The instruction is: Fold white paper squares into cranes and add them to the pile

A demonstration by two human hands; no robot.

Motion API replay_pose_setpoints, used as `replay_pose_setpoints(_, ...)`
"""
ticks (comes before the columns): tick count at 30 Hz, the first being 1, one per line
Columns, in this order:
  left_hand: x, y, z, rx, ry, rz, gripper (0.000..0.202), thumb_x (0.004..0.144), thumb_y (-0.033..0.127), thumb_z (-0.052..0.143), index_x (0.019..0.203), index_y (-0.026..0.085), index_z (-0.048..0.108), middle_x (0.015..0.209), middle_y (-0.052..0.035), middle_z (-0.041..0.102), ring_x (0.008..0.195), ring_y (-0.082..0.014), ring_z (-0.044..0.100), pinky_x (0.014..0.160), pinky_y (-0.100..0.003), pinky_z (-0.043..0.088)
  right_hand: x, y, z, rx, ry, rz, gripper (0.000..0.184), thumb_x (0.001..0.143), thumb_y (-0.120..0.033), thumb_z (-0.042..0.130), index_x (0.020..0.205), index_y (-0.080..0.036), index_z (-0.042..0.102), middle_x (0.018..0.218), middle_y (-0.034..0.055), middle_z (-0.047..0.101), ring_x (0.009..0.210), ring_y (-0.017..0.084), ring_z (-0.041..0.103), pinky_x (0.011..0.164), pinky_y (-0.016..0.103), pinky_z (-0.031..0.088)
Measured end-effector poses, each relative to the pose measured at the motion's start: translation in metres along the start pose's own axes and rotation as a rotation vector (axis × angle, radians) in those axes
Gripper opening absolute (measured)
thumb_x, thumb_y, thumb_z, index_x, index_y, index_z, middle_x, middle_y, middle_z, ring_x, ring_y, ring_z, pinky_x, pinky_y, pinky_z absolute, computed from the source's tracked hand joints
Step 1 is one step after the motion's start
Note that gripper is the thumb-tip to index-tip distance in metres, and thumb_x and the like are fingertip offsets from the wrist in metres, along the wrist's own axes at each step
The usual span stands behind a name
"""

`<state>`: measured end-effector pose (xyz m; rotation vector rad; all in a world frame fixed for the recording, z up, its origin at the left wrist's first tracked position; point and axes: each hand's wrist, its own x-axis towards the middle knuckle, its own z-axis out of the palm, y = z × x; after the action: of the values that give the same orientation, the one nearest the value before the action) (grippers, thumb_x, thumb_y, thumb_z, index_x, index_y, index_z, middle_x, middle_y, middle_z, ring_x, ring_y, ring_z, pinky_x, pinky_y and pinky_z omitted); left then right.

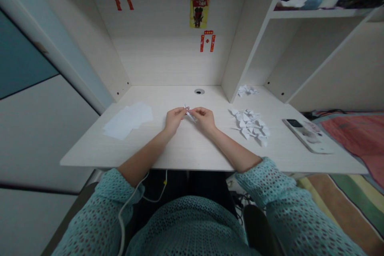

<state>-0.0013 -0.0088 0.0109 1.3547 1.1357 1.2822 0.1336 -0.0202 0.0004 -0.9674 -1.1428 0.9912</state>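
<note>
My left hand [174, 119] and my right hand [205, 117] meet over the middle of the pale desk [186, 148]. Both pinch a small folded white paper piece [189, 112] held between their fingertips. The fingers of each hand are curled closed on it. A loose stack of flat white paper sheets [129, 120] lies to the left of my left hand. A heap of folded white paper figures [250, 125] lies to the right of my right hand.
A smaller clump of folded paper [246, 90] sits in the cubby at the back right. A phone [307, 135] lies near the desk's right edge. A cable hole [199, 91] is at the back. Shelf panels rise on both sides.
</note>
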Motion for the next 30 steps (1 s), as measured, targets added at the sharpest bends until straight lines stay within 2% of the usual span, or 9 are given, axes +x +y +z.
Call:
replay_pose_setpoints(4,-0.001,0.0,0.001,-0.02,0.043,0.009,0.034,0.069,0.048,0.064,0.079,0.016,0.07,0.081,-0.0051,0.069,0.079,-0.0171,0.058,0.061,-0.024,0.038,0.0,-0.001,0.0,0.027,-0.032,0.047,0.035,0.058,-0.046,0.072,0.077,-0.017,0.069,0.069,0.0032,0.068,0.058,0.011,0.055,0.057,0.024,0.042)
replay_pose_setpoints(8,-0.004,0.002,0.004,-0.052,0.068,0.032,0.03,0.068,0.045,0.065,0.076,0.016,0.07,0.08,-0.0047,0.069,0.079,-0.0168,0.058,0.066,-0.025,0.039,-0.001,-0.001,0.0,-0.033,-0.077,0.109,0.037,0.055,-0.049,0.073,0.072,-0.015,0.07,0.064,0.0032,0.067,0.053,0.01,0.051,0.051,0.023,0.037)
replay_pose_setpoints(14,-0.006,0.005,0.005,-0.073,0.026,0.051,0.028,0.068,0.045,0.064,0.071,0.017,0.068,0.076,-0.0036,0.067,0.079,-0.0172,0.057,0.07,-0.027,0.04,-0.001,0.004,-0.003,0.002,-0.118,0.151,0.034,0.054,-0.047,0.075,0.066,-0.016,0.069,0.059,0.0005,0.064,0.046,0.007,0.041,0.046,0.023,0.028)
replay_pose_setpoints(18,-0.003,0.002,0.004,-0.081,-0.002,0.063,0.028,0.068,0.045,0.064,0.071,0.018,0.067,0.072,-0.002,0.065,0.073,-0.0152,0.055,0.065,-0.026,0.038,0.0,0.005,-0.003,0.034,-0.148,0.16,0.032,0.055,-0.046,0.075,0.065,-0.016,0.067,0.06,0.0002,0.064,0.046,0.007,0.043,0.047,0.023,0.03)
replay_pose_setpoints(23,0.0,-0.004,0.002,-0.102,-0.008,0.016,0.03,0.069,0.047,0.063,0.076,0.018,0.067,0.081,-0.0033,0.067,0.079,-0.016,0.056,0.064,-0.024,0.038,-0.001,0.002,0.0,-0.069,-0.093,0.011,0.035,0.059,-0.049,0.072,0.071,-0.017,0.067,0.066,0.0032,0.067,0.058,0.013,0.056,0.057,0.025,0.04)
replay_pose_setpoints(26,0.001,-0.003,0.001,-0.112,-0.035,-0.037,0.035,0.07,0.052,0.062,0.081,0.019,0.068,0.093,-0.0061,0.068,0.091,-0.0188,0.058,0.067,-0.025,0.039,-0.004,-0.002,-0.002,-0.293,-0.006,-0.164,0.033,0.069,-0.051,0.064,0.077,-0.019,0.07,0.076,0.0042,0.069,0.064,0.015,0.057,0.06,0.027,0.041)
replay_pose_setpoints(30,-0.001,-0.002,0.0,-0.117,-0.105,-0.126,0.044,0.07,0.059,0.06,0.088,0.019,0.069,0.101,-0.0092,0.067,0.098,-0.0211,0.059,0.07,-0.026,0.04,-0.006,-0.007,-0.01,-0.597,0.029,-0.408,0.027,0.078,-0.046,0.058,0.075,-0.022,0.069,0.073,0.0032,0.067,0.068,0.017,0.054,0.067,0.03,0.04)
